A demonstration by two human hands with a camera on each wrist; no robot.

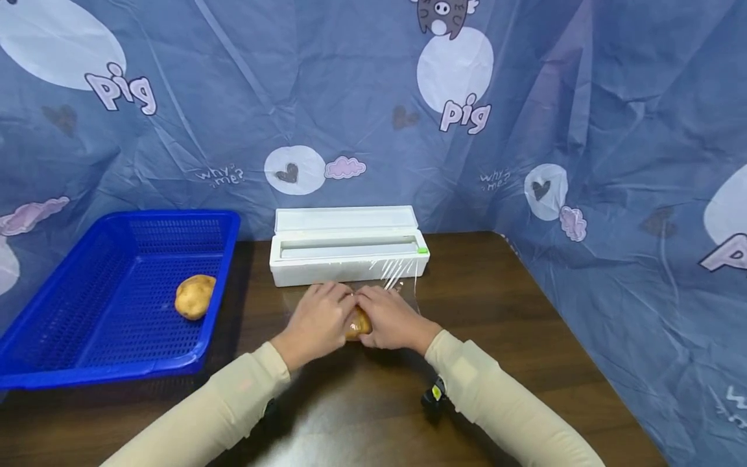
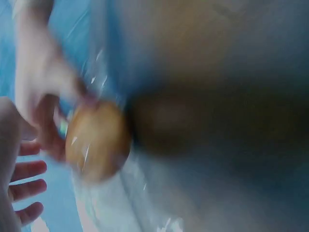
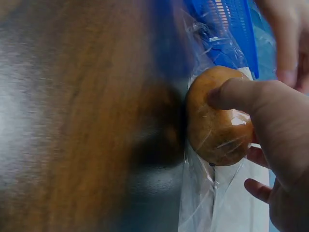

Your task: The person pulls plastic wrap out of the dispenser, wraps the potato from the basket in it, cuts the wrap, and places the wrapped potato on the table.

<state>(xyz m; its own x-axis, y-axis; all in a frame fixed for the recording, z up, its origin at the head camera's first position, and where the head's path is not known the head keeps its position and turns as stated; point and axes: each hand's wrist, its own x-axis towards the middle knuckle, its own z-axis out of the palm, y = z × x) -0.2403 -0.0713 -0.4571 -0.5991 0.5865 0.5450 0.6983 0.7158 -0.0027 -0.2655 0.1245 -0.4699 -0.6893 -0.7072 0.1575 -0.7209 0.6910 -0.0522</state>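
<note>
Head view: potato (image 1: 358, 326) between hands mostly hidden by left hand (image 1: 320, 321) and right hand (image 1: 393, 321); edges of clear film (image 1: 395, 271) hard to trace. Blue basket (image 1: 224, 272) cut off by left edge, left sleeve (image 1: 218, 405) and right sleeve (image 1: 490, 386) by bottom edge. Black object (image 1: 433, 397) beneath right sleeve partly hidden, too dark to identify. Left wrist view: potato, right hand blurred; left hand cut off at left. Right wrist view: right fingers partly behind potato.

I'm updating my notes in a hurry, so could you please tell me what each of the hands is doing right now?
Left hand: open, beside the potato, not gripping it.
Right hand: closed, holding the potato with clear film on it.
</note>
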